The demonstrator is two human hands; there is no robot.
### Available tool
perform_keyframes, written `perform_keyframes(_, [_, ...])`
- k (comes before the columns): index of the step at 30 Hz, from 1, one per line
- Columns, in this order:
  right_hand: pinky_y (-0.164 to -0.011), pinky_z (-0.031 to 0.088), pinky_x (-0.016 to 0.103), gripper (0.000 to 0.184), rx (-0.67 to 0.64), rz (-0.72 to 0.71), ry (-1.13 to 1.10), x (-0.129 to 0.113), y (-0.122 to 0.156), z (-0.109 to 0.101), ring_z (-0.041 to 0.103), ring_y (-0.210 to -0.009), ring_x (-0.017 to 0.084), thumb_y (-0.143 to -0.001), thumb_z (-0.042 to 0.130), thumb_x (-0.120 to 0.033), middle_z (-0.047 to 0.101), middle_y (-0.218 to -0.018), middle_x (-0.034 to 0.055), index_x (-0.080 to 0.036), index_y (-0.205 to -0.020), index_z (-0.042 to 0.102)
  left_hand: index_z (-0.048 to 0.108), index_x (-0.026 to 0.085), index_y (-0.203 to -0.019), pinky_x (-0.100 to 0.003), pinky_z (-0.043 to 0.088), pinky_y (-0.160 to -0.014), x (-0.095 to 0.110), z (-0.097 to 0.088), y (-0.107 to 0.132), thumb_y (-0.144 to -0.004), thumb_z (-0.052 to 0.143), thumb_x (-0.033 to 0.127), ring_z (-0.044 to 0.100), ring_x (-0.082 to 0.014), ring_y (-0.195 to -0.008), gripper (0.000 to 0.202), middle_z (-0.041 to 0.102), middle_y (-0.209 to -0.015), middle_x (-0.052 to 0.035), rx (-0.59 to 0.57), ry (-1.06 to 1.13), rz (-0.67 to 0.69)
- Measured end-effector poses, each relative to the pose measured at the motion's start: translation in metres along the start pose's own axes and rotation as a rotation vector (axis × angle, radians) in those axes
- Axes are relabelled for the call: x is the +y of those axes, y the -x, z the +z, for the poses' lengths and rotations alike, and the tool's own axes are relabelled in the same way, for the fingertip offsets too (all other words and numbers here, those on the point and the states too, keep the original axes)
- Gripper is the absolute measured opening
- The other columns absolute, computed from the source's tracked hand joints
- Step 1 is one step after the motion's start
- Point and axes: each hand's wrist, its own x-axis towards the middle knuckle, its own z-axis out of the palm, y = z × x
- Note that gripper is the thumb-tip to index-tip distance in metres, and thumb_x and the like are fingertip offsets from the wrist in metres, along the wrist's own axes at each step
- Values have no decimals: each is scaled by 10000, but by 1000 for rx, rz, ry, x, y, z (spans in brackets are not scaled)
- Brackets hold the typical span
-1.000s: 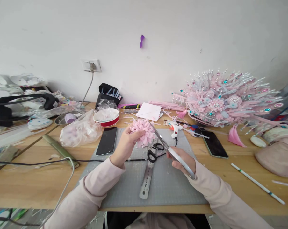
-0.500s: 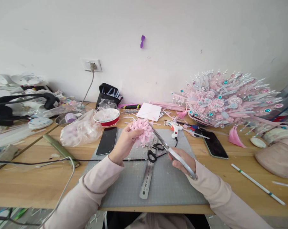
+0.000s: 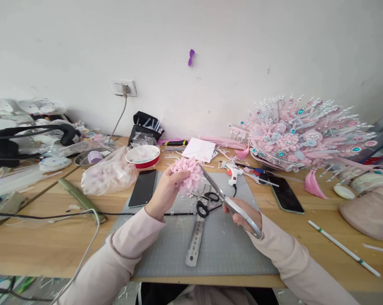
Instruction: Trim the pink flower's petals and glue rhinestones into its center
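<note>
Hands: 2. Left hand point(image 3: 166, 191), centre of frame: fingers clamped on the flower, thumb across its front. Right hand point(image 3: 251, 210), right of centre: fingers closed around the handles of the grey scissors point(image 3: 234, 207), blades pointing up and left.

Flower point(image 3: 191, 174): 1, pink, looped petals, held above the mat at frame centre. Scissor tips at its right edge; contact cannot be told.

Scissors: 2 pairs in all. Second pair, black scissors point(image 3: 207, 205), at centre, lying over the ruler point(image 3: 193, 252).

Ruler: 1, metal, running down to lower centre on the mat point(image 3: 232, 254) (1, grey), itself on the wooden worktop point(image 3: 29, 252).

Phones: 2, screens dark. Left phone point(image 3: 142, 188) left of centre, right phone point(image 3: 286, 194) right of centre.

Glue gun point(image 3: 234, 177): 1, white, right of the flower. Card point(image 3: 198, 150): 1, white, behind the flower. Bowl point(image 3: 148, 164): 1, red and white, left of centre. Headdress point(image 3: 293, 142): 1, pink, beaded, upper right.
</note>
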Motion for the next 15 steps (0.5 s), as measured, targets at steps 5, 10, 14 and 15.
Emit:
perform_keyframes(5, [-395,374,211,725,28,66,-212,12,7,2,420,-483,69,-680,290,-798,506,-834,51,-177,-987,505,606,145,-880,-208,436,-660,0,1,0,-650,654,157,609,-114,-712,235,670,-807,-7,36,12,46])
perform_keyframes(10, [-434,401,206,719,82,96,-268,22,14,9,451,-589,99,-719,333,-750,524,-916,84,-175,-1113,508,604,158,-901,-220,436,-650,-5,3,2,-658,657,181,609,-123,-708,249,670,-818,-10,11,-20,42])
perform_keyframes(14, [-461,401,211,731,67,49,-270,19,13,9,438,-615,106,-733,320,-741,531,-959,95,-182,-1170,493,605,158,-894,-236,442,-640,-9,7,6,-629,686,203,613,-143,-704,281,671,-828,-20,-8,-66,12])
perform_keyframes(15, [-464,399,211,734,55,33,-260,17,12,8,438,-620,109,-730,324,-742,532,-954,96,-179,-1169,496,605,158,-888,-238,443,-635,-9,8,8,-621,694,209,613,-147,-699,286,672,-817,-20,-9,-78,8])
